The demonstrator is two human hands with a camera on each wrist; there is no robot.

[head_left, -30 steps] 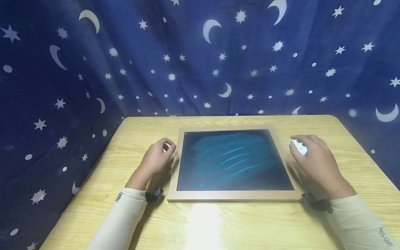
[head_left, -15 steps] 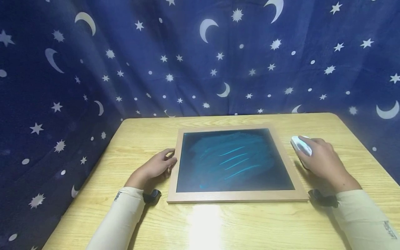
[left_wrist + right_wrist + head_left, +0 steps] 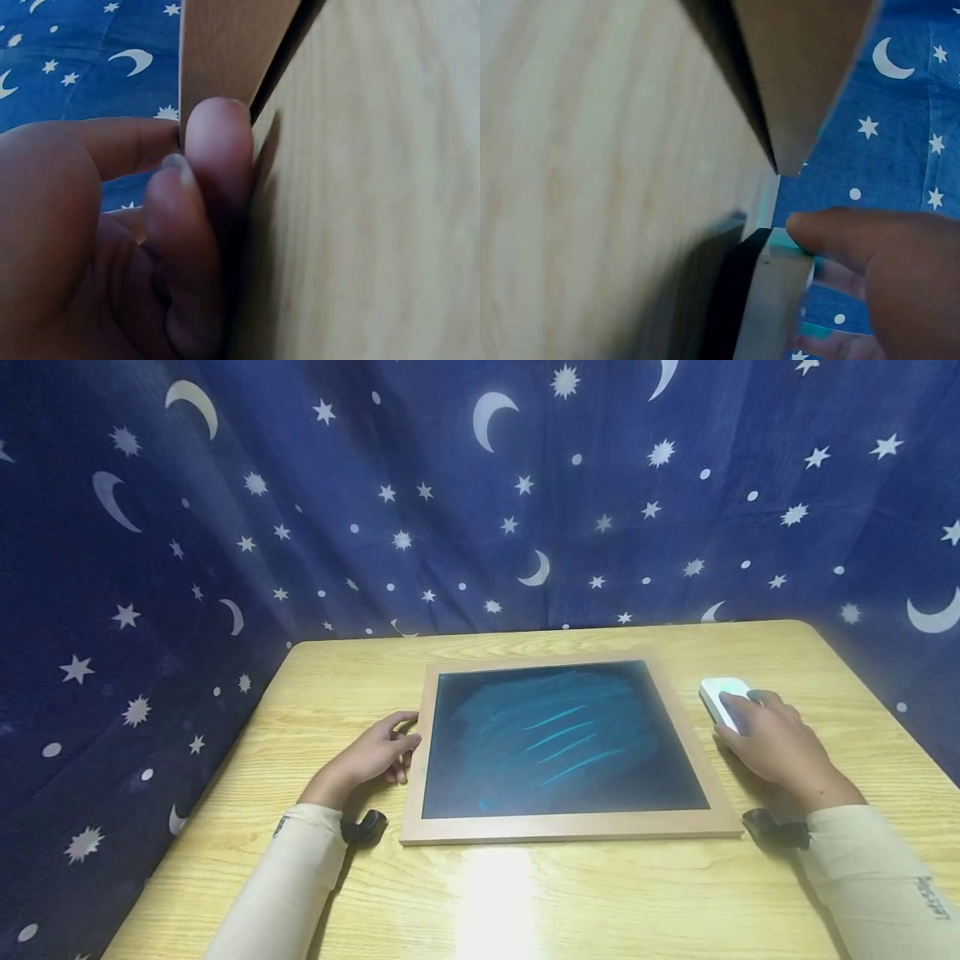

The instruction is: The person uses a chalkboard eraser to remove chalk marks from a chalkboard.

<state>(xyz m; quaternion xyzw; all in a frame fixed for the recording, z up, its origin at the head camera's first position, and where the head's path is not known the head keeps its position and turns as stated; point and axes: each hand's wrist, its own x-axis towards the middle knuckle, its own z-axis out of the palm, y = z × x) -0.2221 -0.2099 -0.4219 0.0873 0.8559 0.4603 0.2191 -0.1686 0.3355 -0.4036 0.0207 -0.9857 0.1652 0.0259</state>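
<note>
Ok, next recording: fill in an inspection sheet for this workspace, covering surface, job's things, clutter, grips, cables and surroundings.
Surface: wood-grain table, bright glare on its near part.
Job's things: framed chalkboard lying on the table, with four bright turquoise strokes amid smears; white eraser with a dark lower layer, right of the chalkboard.
Clutter: nothing seen.
Left grip: bare hand, touching the chalkboard's left side.
Right grip: bare hand, holding the white eraser; contact between eraser and table unclear.
Cables: nothing seen.
Surroundings: blue fabric with pale moons and stars, behind and left.

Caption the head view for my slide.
Left hand against a teal-streaked chalkboard, right hand on a white-topped eraser.
</note>
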